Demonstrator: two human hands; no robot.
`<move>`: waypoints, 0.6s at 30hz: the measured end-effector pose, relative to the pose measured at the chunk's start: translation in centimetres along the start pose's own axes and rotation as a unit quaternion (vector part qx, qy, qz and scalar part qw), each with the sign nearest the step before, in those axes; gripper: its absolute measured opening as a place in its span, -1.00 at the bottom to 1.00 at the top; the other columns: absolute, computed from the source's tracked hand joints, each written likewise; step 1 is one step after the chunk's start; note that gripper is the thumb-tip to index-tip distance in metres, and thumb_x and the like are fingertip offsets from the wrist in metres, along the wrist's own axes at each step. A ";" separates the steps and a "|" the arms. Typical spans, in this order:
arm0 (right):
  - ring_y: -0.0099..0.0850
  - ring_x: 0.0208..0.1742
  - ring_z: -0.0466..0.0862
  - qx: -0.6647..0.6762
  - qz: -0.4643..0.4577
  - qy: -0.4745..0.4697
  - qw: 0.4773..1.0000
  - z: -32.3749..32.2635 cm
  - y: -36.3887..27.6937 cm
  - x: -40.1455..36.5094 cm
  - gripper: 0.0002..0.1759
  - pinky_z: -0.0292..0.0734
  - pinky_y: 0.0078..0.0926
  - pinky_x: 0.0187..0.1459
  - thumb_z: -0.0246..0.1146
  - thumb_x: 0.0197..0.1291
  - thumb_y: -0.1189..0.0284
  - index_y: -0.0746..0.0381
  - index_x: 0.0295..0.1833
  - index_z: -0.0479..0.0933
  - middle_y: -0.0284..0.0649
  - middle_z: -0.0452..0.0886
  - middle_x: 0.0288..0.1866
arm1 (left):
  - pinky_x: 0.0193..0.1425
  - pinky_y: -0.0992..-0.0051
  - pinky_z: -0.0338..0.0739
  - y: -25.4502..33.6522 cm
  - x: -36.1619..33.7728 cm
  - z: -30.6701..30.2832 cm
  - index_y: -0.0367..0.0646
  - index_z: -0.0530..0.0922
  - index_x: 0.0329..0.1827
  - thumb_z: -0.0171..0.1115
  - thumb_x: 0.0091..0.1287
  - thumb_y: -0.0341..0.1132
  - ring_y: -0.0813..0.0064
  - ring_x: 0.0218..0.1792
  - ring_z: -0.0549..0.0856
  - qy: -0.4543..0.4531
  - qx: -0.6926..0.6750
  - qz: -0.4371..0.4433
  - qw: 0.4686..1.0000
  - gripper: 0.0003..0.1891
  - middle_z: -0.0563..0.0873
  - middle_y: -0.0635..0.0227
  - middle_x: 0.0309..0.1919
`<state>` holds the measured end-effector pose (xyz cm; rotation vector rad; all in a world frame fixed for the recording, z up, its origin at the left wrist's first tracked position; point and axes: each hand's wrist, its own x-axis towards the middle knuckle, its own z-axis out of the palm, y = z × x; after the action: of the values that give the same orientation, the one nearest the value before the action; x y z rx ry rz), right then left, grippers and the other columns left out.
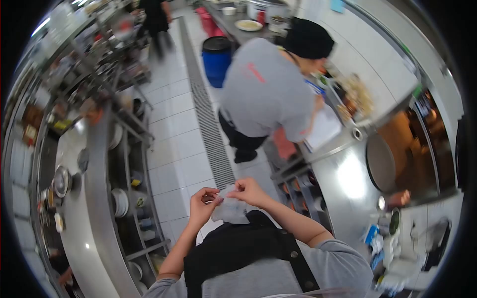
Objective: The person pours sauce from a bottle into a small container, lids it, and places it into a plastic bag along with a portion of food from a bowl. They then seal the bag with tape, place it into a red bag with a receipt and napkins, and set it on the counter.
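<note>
In front of my black apron (233, 256), both hands pinch a piece of thin translucent plastic (229, 211), which hangs down limp between them. My left hand (202, 204) grips its upper left edge with curled fingers. On the opposite side, my right hand (248, 192) has thumb and fingers closed on the top right edge. Whether the plastic is a bag or a glove I cannot tell. Beneath it runs the tiled floor with a drain grate.
A co-worker in a grey shirt (268, 84) leans over the right-hand counter, by a white board (325, 129). A long steel counter (82, 198) with plates on shelves lines the left. The floor drain (203, 109) leads past a blue barrel (216, 62). Another person (155, 20) stands farther off.
</note>
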<state>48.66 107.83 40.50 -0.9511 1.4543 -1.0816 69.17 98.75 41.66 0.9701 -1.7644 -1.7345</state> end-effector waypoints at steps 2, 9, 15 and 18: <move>-0.69 -0.51 0.41 -0.105 0.004 -0.054 0.993 0.8 -1.6 2.6 -0.56 0.29 -0.57 -0.46 0.61 0.10 0.28 0.23 -0.49 0.47 -0.44 0.54 -0.56 | -0.14 0.56 0.68 -0.9 0.8 -2.7 -0.28 0.69 -0.07 0.45 0.23 -0.58 0.60 -0.25 0.74 0.069 -0.008 -0.036 0.997 -0.78 0.76 0.35 -0.27; -0.68 -0.45 0.35 -0.038 0.002 -0.036 0.999 4.0 1.5 13.6 -0.63 0.21 -0.57 -0.43 0.46 0.08 0.52 0.18 -0.53 0.35 -0.48 0.37 -0.57 | -0.23 0.55 0.66 -0.3 7.6 -7.7 -0.25 0.60 0.15 0.26 0.40 -0.56 0.55 -0.32 0.75 0.128 -0.272 -0.132 0.945 -0.72 0.76 0.32 -0.29; -0.42 -0.29 0.67 -0.054 -0.033 0.005 0.998 3.5 1.1 24.1 -0.86 0.56 -0.49 -0.17 0.37 0.05 0.61 0.29 -0.32 0.52 -0.23 0.66 -0.39 | -0.23 0.48 0.58 0.2 19.5 -13.3 -0.23 0.48 0.25 0.30 0.35 -0.53 0.53 -0.26 0.67 0.113 -0.419 -0.197 0.879 -0.59 0.66 0.34 -0.27; -0.63 -0.25 0.62 0.106 -0.014 -0.050 0.993 2.6 0.9 28.5 -0.89 0.52 -0.60 -0.14 0.39 0.28 0.55 0.26 -0.25 0.56 -0.37 0.65 -0.32 | -0.21 0.42 0.53 2.3 25.1 -16.0 -0.14 0.49 0.23 0.45 0.16 -0.52 0.50 -0.30 0.62 0.014 -0.017 -0.101 0.995 -0.46 0.62 0.37 -0.30</move>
<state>47.15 80.57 31.71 -0.8635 1.2205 -1.1660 65.02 69.18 41.75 1.1873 -1.6616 -1.8554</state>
